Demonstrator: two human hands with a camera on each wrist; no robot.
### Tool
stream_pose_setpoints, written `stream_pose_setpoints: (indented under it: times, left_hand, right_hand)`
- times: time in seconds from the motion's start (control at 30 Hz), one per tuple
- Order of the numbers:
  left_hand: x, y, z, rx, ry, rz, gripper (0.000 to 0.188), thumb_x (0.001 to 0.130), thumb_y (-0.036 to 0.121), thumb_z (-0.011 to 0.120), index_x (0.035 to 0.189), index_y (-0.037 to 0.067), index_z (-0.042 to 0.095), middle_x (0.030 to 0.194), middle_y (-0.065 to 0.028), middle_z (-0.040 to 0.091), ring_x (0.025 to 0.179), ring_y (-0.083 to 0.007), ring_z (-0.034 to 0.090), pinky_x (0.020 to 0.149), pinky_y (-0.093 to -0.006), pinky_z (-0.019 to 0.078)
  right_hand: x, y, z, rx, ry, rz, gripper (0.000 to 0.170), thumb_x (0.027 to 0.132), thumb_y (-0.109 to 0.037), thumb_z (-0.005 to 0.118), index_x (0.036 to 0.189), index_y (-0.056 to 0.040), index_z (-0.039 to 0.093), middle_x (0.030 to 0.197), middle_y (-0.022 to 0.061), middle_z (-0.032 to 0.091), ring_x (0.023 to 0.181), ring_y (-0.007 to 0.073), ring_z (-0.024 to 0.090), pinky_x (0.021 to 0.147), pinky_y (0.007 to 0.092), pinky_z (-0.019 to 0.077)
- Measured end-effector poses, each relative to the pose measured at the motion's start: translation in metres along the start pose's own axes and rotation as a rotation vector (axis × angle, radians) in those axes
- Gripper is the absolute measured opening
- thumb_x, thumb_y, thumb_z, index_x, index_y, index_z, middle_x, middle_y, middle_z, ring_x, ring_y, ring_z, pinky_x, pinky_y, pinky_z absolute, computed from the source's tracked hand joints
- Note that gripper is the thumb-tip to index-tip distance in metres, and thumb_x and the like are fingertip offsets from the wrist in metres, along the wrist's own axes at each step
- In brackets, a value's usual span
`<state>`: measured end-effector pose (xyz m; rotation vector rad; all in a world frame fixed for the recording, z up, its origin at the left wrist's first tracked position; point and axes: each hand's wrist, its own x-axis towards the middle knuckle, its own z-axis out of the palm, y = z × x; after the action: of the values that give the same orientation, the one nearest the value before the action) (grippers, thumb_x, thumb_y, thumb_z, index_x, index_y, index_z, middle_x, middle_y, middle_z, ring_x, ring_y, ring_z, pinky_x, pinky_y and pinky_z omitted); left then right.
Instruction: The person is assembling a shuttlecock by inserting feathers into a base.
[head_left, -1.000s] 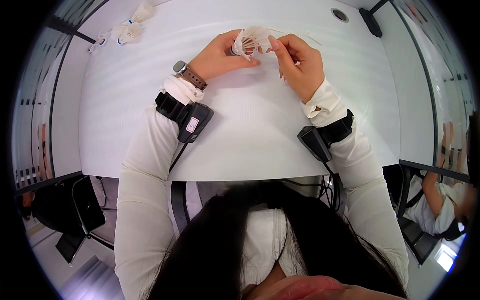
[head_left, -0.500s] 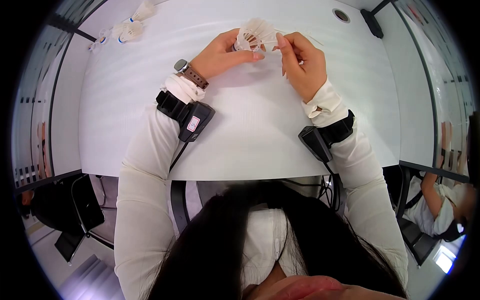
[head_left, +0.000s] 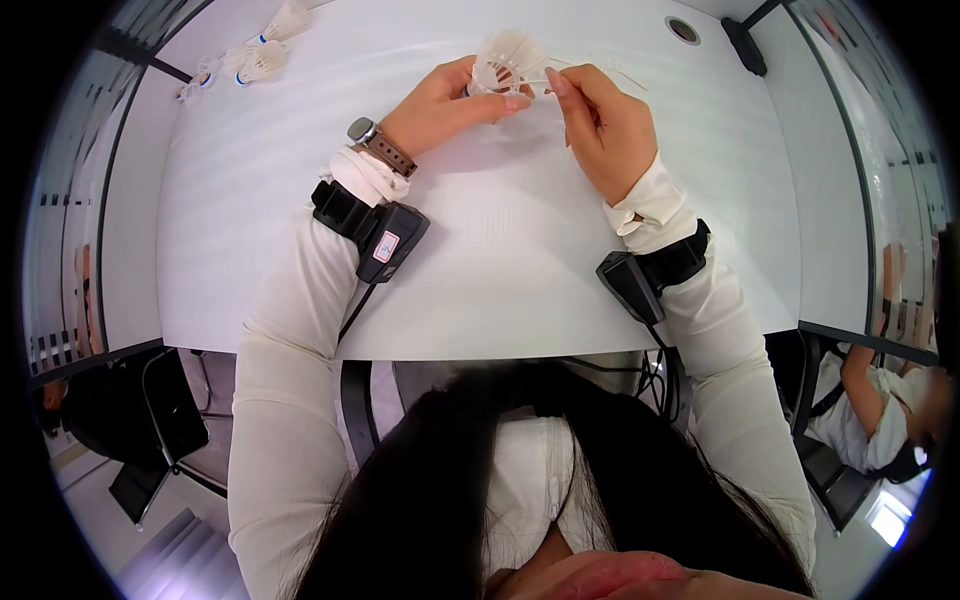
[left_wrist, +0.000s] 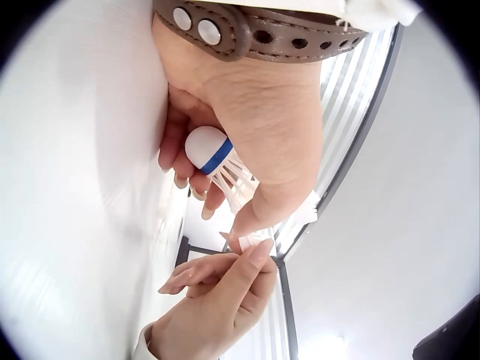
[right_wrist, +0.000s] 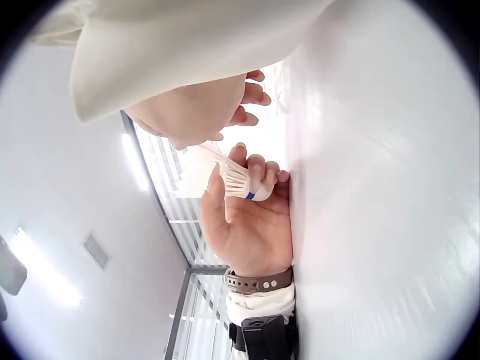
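Note:
My left hand (head_left: 430,112) holds a white feather shuttlecock (head_left: 510,58), its skirt tipped up and away from me. In the left wrist view the shuttlecock's rounded cork (left_wrist: 202,145) with a blue band (left_wrist: 217,157) sits within the curled fingers, and the thumb lies along the skirt. On the skirt's right side my right hand (head_left: 612,125) pinches a thin white feather between thumb and forefinger. The right wrist view shows a thin quill (right_wrist: 217,155) running from the skirt toward the right fingertips, which hide its end.
Several other shuttlecocks (head_left: 262,62) lie at the far left of the white table (head_left: 480,250). Beyond the right hand are thin white strips (head_left: 628,76). A round cable hole (head_left: 682,31) and a black bracket (head_left: 741,47) are at the back right. Partition panels (head_left: 830,180) flank the table.
The shuttlecock has shifted slightly away from me, its skirt tipping further up. My right hand has moved a little to the right, keeping its pinch near the skirt.

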<state>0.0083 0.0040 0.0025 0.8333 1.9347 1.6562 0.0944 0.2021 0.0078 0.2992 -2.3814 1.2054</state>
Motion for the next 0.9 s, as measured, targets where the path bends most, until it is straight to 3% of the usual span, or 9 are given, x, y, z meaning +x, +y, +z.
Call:
stream_pose_setpoints:
  times: [0.4, 0.9]
  left_hand:
    - [0.002, -0.01, -0.002, 0.023, -0.039, 0.051, 0.049, 0.08, 0.015, 0.078, 0.124, 0.004, 0.059, 0.104, -0.0014, 0.067, 0.095, -0.0105, 0.06, 0.087, -0.0271, 0.0488]
    - [0.004, -0.014, -0.007, 0.154, -0.102, 0.09, 0.049, 0.084, 0.006, 0.074, 0.129, 0.003, 0.054, 0.117, -0.0051, 0.065, 0.108, -0.0147, 0.062, 0.097, -0.0314, 0.0488]
  right_hand:
    - [0.0, 0.002, 0.003, 0.022, -0.013, 0.041, 0.022, 0.096, -0.025, 0.063, 0.089, -0.0043, 0.065, 0.055, 0.0061, 0.052, 0.046, 0.0185, 0.047, 0.048, 0.0312, 0.0375]
    - [0.0, 0.002, 0.003, 0.056, -0.024, -0.008, 0.018, 0.096, -0.021, 0.063, 0.091, -0.0033, 0.066, 0.057, 0.0086, 0.055, 0.047, 0.0202, 0.049, 0.048, 0.031, 0.0391]
